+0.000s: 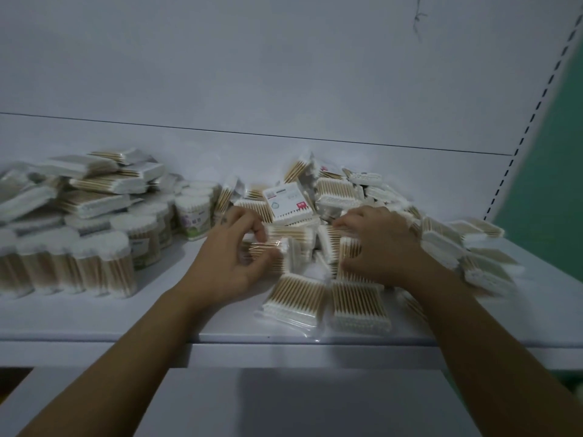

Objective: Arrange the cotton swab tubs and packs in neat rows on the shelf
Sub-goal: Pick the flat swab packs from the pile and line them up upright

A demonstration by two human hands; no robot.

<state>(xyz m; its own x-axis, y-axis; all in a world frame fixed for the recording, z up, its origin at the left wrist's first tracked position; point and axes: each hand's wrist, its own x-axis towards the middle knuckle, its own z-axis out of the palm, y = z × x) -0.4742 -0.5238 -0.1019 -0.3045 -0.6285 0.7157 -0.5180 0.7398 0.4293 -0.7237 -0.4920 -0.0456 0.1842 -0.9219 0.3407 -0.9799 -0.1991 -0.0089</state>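
The white shelf carries a loose heap of packs across its middle and right, with tubs standing in rows to the left. Both hands work at the heap's near edge. The left hand has its grip closed round a small pack, whose sticks run left to right. The right hand seems to clamp an upright pack between thumb and curled fingers, though blur leaves this less sure. The tub rows lie nearer the left hand.

Left hand, right hand: two; shelf: one; packs, tubs: uncountable, blurred
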